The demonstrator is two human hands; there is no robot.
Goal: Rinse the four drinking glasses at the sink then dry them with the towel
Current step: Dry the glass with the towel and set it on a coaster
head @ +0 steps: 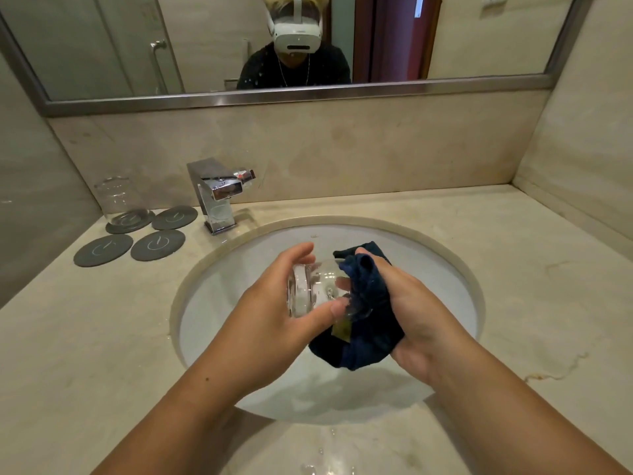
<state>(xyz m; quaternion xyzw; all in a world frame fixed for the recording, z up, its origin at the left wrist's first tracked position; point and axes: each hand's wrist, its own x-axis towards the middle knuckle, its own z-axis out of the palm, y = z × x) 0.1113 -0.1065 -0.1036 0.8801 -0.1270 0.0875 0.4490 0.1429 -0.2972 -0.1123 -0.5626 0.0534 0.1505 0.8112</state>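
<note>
Over the white sink basin (pixel 239 289), my left hand (pixel 274 317) grips a clear drinking glass (pixel 308 289) lying on its side, base toward the left. My right hand (pixel 411 303) holds a dark blue towel (pixel 363 323) bunched up, part of it pushed into the glass's mouth. A second clear glass (pixel 118 200) stands upright on a grey coaster (pixel 130 221) at the back left of the counter. No other glasses are in view.
Three bare grey coasters (pixel 157 245) lie beside the standing glass. A chrome faucet (pixel 215 197) stands behind the basin, no water running. The marble counter (pixel 513 269) stretches to the right; water drops lie on its front edge. A mirror (pixel 308 42) hangs above.
</note>
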